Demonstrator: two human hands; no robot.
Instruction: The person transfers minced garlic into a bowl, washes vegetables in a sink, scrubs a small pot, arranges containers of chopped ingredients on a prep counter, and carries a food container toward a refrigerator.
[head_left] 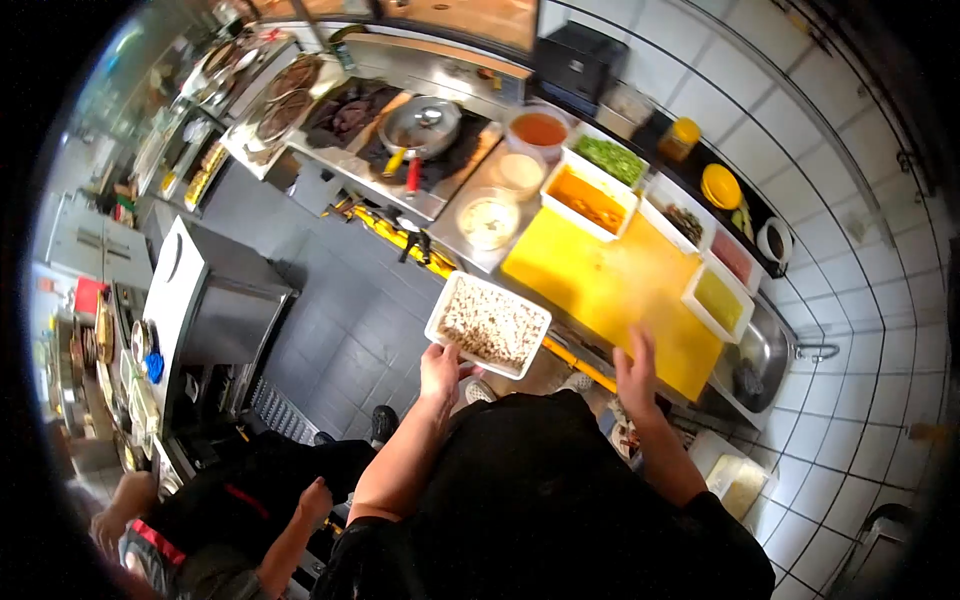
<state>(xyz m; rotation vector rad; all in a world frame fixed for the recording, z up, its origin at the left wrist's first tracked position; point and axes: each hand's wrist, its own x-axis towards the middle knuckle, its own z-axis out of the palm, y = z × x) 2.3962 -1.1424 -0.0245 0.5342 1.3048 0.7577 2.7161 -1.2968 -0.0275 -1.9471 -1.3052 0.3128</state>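
Note:
My left hand point(440, 372) grips the near edge of a white rectangular tub point(528, 316) filled with finely chopped white and brown bits. The tub is held in the air in front of the counter, over the floor. My right hand point(637, 368) is raised off the near edge of a yellow cutting board point(590, 275), with fingers stretched out and nothing in them; it is slightly blurred. Beyond the board stand white tubs of orange food point(585, 198), chopped greens point(610, 158) and a yellow-green substance point(717, 302).
A stove with a wok point(420, 127) and red and yellow handles stands at the far left of the counter. Round containers point(488, 220) line the board's left side. A sink point(768, 360) is at the right. Another person point(250, 510) stands close on the left.

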